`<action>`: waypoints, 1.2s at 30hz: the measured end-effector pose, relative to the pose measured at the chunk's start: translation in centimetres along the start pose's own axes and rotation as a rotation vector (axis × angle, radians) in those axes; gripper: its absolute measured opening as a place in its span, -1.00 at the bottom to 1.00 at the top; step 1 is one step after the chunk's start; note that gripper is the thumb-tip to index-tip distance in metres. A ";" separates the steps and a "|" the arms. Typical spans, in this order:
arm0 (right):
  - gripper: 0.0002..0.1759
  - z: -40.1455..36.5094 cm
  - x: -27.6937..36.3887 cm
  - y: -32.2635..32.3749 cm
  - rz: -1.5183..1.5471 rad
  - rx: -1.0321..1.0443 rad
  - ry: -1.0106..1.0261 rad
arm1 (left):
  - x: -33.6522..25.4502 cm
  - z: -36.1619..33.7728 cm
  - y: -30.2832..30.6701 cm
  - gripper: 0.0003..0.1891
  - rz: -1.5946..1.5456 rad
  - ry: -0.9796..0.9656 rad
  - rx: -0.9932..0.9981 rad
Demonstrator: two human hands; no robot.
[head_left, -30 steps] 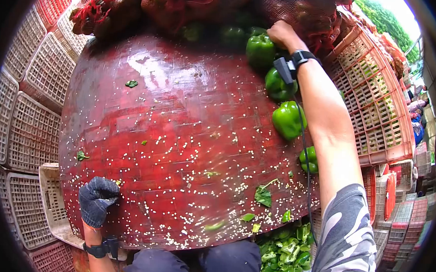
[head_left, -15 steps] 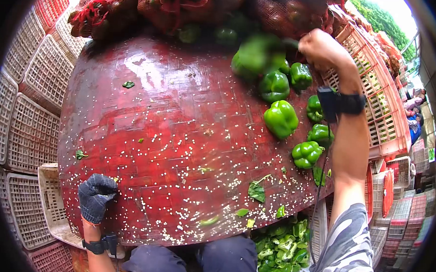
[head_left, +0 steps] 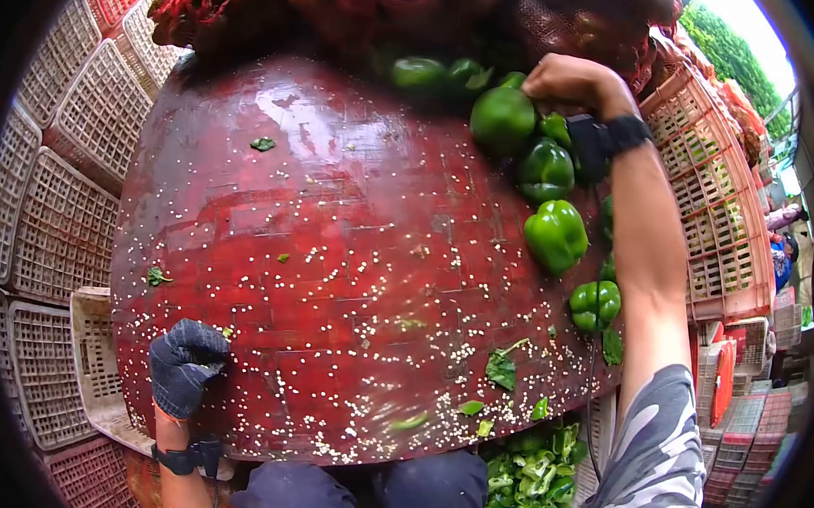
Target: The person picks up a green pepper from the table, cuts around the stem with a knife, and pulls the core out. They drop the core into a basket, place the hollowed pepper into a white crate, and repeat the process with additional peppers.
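My left hand, in a dark knit glove, is curled closed over the lower left of the red table; what it holds, if anything, is hidden. My bare right hand reaches to the upper right, fingers curled beside a large green pepper. Whether it grips something cannot be made out. Below it lie a dark green pepper, a brighter pepper and a smaller one. More peppers lie in shadow at the far edge.
Mesh sacks line the far side. Plastic crates are stacked at left; a large pink crate stands at right. Cut pepper pieces fill a container below the table. White seeds and leaf scraps dot the tabletop. People are in the right background.
My right hand has moved slightly left at the far side of the peppers. The view has shifted, so the table's peppers appear farther right. My left hand stays closed.
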State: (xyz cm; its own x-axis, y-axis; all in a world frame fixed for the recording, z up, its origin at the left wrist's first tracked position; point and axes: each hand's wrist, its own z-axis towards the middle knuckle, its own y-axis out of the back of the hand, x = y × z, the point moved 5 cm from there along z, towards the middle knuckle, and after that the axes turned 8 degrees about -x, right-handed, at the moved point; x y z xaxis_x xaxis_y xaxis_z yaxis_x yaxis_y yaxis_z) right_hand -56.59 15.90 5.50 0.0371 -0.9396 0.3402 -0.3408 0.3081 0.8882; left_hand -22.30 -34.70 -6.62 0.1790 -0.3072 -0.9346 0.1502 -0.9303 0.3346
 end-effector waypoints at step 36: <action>-0.60 -2.5 -10.1 3.5 -0.335 -0.657 -0.247 | -9.7 23.8 -10.3 -0.45 0.116 -0.323 0.140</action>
State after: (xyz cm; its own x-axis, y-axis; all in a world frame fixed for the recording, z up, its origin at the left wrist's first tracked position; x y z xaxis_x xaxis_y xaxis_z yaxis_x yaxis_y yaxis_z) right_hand -55.80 26.82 5.97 -0.1968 -0.9804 0.0110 0.2812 -0.0457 0.9586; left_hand -48.76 -26.91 -3.88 -0.1320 -0.4387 -0.8889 0.0080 -0.8972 0.4416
